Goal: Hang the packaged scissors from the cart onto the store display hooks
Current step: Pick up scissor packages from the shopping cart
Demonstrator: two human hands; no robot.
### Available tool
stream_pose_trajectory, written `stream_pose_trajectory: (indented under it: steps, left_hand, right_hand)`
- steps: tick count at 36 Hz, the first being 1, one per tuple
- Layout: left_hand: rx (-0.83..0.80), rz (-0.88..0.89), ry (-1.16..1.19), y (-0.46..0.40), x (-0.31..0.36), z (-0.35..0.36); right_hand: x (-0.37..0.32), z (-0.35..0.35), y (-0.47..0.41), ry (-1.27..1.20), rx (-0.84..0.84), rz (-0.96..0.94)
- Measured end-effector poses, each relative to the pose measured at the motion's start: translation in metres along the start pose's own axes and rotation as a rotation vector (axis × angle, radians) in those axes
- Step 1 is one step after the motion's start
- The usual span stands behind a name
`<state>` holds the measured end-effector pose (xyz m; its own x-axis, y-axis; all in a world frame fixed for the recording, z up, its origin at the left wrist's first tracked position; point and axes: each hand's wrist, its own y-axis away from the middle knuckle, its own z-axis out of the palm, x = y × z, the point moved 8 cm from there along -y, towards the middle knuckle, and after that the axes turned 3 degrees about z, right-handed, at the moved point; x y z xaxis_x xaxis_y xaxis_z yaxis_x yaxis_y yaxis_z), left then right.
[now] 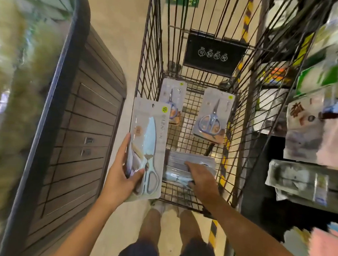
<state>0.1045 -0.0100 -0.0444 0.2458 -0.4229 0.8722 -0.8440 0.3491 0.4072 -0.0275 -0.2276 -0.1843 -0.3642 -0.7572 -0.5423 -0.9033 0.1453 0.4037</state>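
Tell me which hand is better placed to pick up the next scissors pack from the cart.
Right. The right hand is already down in the cart, on the stack of packs; the left hand is occupied holding a scissors pack.

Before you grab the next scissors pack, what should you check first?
1. Left hand holds one scissors pack firmly: ok.
2. Right hand sits on the stack of packs in the cart: ok.
3. Right fingers closed on a pack: cannot tell.
4. Two loose packs lie farther in, clear of the hands: ok.
5. Free display hook in sight: cannot tell, shelves blurred.
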Motion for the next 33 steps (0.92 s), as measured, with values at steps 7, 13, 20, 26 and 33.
stream_pose_trajectory:
  steps: [7,13,20,26,33]
  left_hand:
    - [-0.012,-0.016,0.015,0.002,0.022,-0.003]
    - [-0.015,-0.036,-0.06,0.009,0.061,-0.017]
    - [0.058,0.092,-0.033,0.03,0.147,-0.037]
    - [0.125,0.232,-0.004,0.045,0.212,-0.051]
    - [0.075,0.32,0.045,0.06,0.256,-0.055]
  right_hand:
    - [-0.012,-0.026,-0.008,0.116,-0.287,-0.038]
    - [-0.018,-0.099,-0.002,-0.016,-0.326,0.035]
    - [-0.033,-0.211,0.012,-0.434,-0.063,0.152]
    - [-0.061,-0.284,0.044,-0.796,0.057,0.197]
    - [-0.095,-0.333,0.101,-0.919,0.183,0.075]
